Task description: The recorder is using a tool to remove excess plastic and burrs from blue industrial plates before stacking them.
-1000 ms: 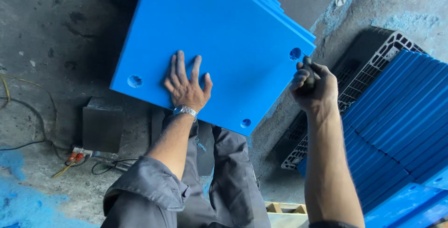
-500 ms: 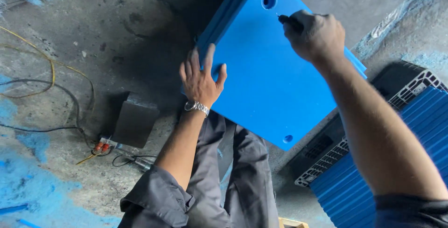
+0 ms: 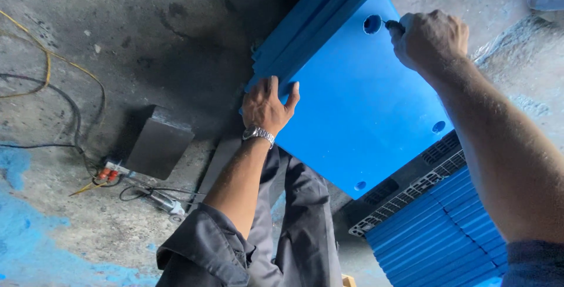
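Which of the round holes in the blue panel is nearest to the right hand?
The hole at the panel's upper corner, just beside the right hand. The other two visible holes lie lower, along the blue panel edge.

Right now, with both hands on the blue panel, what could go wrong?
1. The left hand presses the edge of the blue panel where it meets the stacked panels; fingers might get pinched if the panel slides.
2. The right hand works a small tool at the corner hole; a slip could gouge the plastic or jab the hand.
3. Cables lie across the floor beside the dark box; they may catch a foot.
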